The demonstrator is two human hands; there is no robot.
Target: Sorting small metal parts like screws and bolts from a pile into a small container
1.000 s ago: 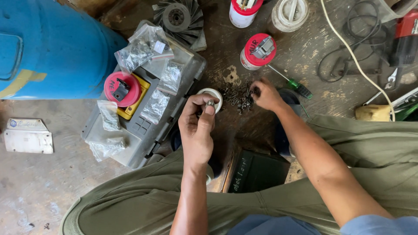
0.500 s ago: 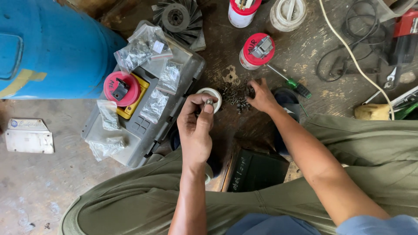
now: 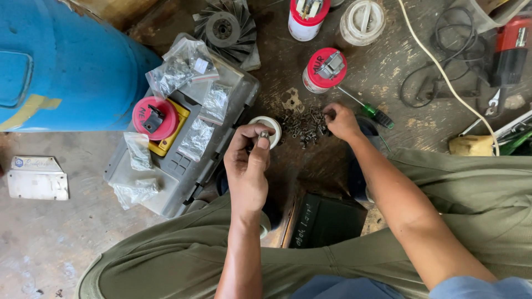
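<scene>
Grimy workshop floor [image 3: 388, 72] fills the head view. At centre frame, the left hand [image 3: 247, 166] pinches a small metal nut [image 3: 264, 134] in its fingertips. Just right of it, the right hand [image 3: 339, 120] has fingertips pressed together in the heap of small fasteners [image 3: 303, 124].

A pile of small metal parts [image 3: 303, 124] lies on the floor at the centre. The white lid [image 3: 267, 128] sits just at its nine o'clock, a capped jar [image 3: 324, 70] at its twelve, the screwdriver [image 3: 368, 109] at three. The grey case [image 3: 183, 160] lies farther toward nine, with small plastic bags [image 3: 197, 138] on it.
</scene>
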